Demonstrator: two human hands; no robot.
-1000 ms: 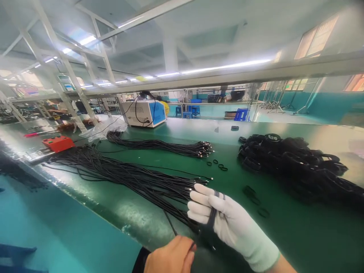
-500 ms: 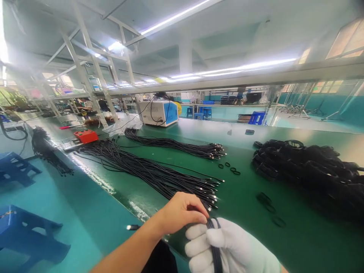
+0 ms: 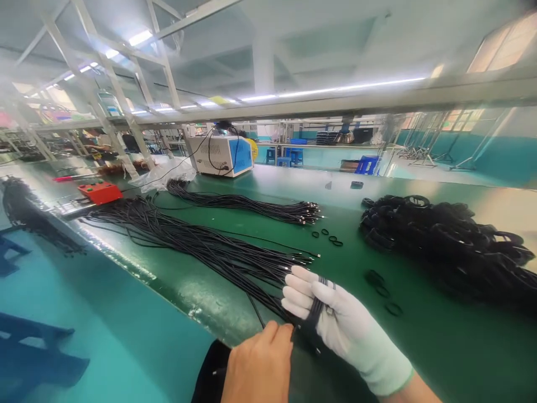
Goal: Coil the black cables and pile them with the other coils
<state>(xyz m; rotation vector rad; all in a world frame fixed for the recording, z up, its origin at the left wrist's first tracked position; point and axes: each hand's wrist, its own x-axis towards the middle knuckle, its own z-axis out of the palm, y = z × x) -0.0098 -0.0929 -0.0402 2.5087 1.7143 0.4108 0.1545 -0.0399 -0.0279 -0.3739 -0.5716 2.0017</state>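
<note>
My right hand [image 3: 350,322], in a white glove, is closed around a looped black cable [image 3: 315,311], the thumb pressing the strands against the fingers. A metal plug end shows by the gloved palm. My left hand [image 3: 260,358], bare, is below and left of it, its fingers pinched on a dark stretch of cable at the loop's lower end; the fingertips are partly hidden. Just beyond both hands a large bundle of straight black cables [image 3: 201,240] lies on the green table [image 3: 180,291], its plug ends partly behind the glove.
A second cable bundle [image 3: 243,204] lies farther back, near small black rings [image 3: 333,239]. Coiled cables [image 3: 444,240] are heaped at right. A red control box [image 3: 100,192] and a white-blue machine [image 3: 222,157] stand at left and back. Blue stools [image 3: 37,352] are on the floor.
My left hand has dropped from above the gloved hand to below it. The gloved hand has risen with the looped cable, and the view has shifted right.
</note>
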